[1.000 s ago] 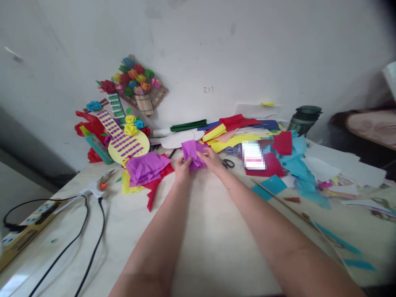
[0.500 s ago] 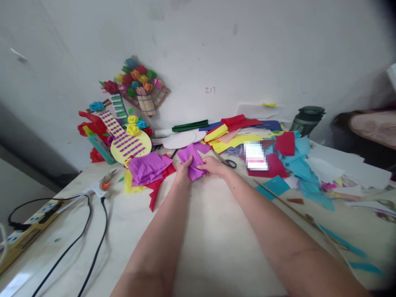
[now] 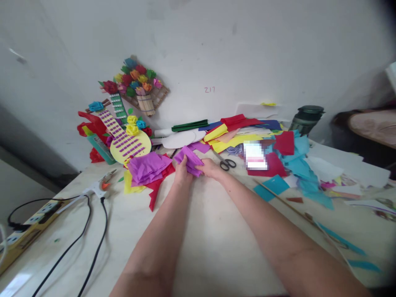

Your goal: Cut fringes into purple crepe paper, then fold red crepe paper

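Note:
A folded purple crepe paper piece [image 3: 191,159] is held between both hands above the table. My left hand [image 3: 183,172] pinches its left side, thumb on top. At its right edge, my right hand [image 3: 210,168] grips it with closed fingers. Left of my hands lies a stack of purple crepe paper [image 3: 148,167], on red paper [image 3: 153,194] and yellow paper [image 3: 131,185]. Black-handled scissors [image 3: 228,164] lie just right of my right hand. Another purple piece [image 3: 199,147] rests behind the held paper.
At the left are a glue gun [image 3: 99,187] with a black cord, a power strip [image 3: 34,227], a glue bottle [image 3: 100,146] and a yellow paper guitar [image 3: 131,146]. Coloured paper sheets [image 3: 232,140], a phone-like blurred object [image 3: 255,156], a wooden stick [image 3: 284,204] and a dark bottle [image 3: 307,119] are rightward.
The purple paper in my hands has tilted and shifted slightly to the left. My right hand has moved a little left, showing more of the scissors.

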Tool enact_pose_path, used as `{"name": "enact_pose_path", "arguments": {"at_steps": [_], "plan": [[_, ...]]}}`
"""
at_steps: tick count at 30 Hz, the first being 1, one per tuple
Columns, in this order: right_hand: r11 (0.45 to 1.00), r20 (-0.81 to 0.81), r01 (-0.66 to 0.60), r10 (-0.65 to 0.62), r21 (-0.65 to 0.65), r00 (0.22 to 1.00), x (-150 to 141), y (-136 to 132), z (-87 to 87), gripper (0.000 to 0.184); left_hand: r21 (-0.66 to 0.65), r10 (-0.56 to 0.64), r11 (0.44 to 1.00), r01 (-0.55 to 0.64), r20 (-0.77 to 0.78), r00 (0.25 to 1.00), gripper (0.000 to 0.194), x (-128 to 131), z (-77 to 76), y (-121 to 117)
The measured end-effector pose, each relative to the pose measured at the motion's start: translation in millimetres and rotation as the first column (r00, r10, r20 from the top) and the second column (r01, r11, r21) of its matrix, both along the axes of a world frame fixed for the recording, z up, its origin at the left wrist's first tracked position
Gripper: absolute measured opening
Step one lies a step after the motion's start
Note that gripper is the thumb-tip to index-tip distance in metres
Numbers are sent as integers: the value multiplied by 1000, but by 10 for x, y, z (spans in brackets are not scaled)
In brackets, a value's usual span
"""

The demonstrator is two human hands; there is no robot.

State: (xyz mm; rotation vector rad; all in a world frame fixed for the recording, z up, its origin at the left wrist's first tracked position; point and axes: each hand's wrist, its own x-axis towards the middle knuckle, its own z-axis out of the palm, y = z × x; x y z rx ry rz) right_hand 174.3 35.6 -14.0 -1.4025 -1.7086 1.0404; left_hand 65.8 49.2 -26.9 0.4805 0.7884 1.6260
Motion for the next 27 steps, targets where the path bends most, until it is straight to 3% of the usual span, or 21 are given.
{"name": "enact_pose_path", "arguments": {"at_steps": [3, 6, 9, 14, 17, 19, 24, 27], "plan": [[991, 182, -58, 36, 119, 983, 1, 15, -18, 11, -103, 34, 994, -30, 32, 999, 8, 14, 52, 0], [966, 356, -86, -6, 244, 934, -17, -12, -8, 16, -170, 76, 984, -62, 78, 994, 15, 16, 114, -7], [959, 390, -66, -48, 276, 920, -33, -45, 10, 17, -217, 135, 969, -116, 78, 988, 21, -5, 169, -13], [959, 51, 3, -18, 284, 999, -44, -22, -34, 22, -105, 122, 988, -115, 64, 990, 36, -53, 229, -39], [951, -101, 1, 31, 308, 994, -51, -20, -52, 26, -3, 105, 995, -105, 27, 994, 42, -65, 244, -55], [954, -147, -11, 58, 301, 988, -46, -42, -32, 27, 7, 65, 998, -66, 72, 995, 36, -72, 246, -53], [971, -274, -189, 224, 146, 935, 21, -77, 71, 23, -21, -32, 999, 40, 315, 949, 26, -109, 247, -29], [994, -371, -105, 104, 17, 923, 54, -46, 98, 31, 44, -69, 997, 58, 336, 939, 24, -113, 262, -45]]}}
